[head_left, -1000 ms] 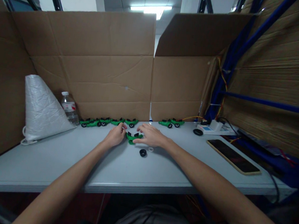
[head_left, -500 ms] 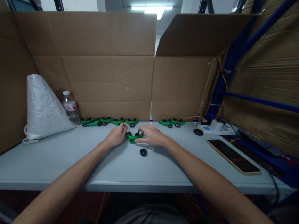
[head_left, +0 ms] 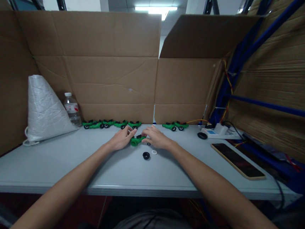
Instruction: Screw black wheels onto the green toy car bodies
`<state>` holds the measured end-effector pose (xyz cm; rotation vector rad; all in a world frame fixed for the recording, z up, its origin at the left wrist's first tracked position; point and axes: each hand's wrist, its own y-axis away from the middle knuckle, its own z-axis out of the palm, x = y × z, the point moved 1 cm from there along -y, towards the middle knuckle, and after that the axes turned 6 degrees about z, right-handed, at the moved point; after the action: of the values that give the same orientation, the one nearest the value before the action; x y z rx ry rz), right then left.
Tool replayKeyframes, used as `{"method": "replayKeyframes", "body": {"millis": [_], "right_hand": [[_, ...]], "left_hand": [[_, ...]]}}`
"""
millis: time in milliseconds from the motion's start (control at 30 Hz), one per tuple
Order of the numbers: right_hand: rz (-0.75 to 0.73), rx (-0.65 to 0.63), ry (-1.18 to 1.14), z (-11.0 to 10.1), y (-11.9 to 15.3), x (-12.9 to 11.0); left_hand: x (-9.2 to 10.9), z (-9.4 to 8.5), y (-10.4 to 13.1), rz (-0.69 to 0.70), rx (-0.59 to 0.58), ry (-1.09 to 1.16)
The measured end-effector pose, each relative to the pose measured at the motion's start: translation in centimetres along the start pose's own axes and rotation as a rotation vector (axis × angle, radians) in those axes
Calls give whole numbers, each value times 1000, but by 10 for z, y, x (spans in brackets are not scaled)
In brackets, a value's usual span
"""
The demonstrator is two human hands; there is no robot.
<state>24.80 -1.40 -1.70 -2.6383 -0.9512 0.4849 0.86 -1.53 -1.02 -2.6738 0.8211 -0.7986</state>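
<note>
A green toy car body [head_left: 136,140] with black parts lies on the table between my hands. My right hand [head_left: 154,136] has its fingers closed on the car's right end. At the car's left end is my left hand [head_left: 121,138], fingers apart, holding nothing. A small black ring [head_left: 149,143] shows just under my right fingers. Nearer to me lie a black wheel [head_left: 146,156] and a small white ring [head_left: 154,152], side by side and apart.
Several green toy cars [head_left: 93,124] line the back edge, with more cars [head_left: 175,125] at back right. A white bag [head_left: 48,112] and a bottle [head_left: 72,109] stand left. A black disc [head_left: 202,135], power strip [head_left: 222,131] and phone [head_left: 238,160] are right.
The fingers of my left hand have spread and come off the car. The green car has turned slightly on the table, and a small black ring now shows by my right fingers.
</note>
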Motion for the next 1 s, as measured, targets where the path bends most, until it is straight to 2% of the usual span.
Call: {"method": "replayKeyframes", "body": {"millis": [267, 533, 767, 1000], "right_hand": [[-19, 87, -53, 0, -2, -2], [-108, 118, -138, 1, -6, -4], [-66, 160, -205, -4, -6, -5], [-19, 130, -202, -6, -5, -2]], "left_hand": [[5, 2, 5, 79, -63, -71], [-3, 6, 3, 117, -112, -164], [-1, 3, 1, 227, 14, -118], [0, -2, 0, 266, 150, -75]]}}
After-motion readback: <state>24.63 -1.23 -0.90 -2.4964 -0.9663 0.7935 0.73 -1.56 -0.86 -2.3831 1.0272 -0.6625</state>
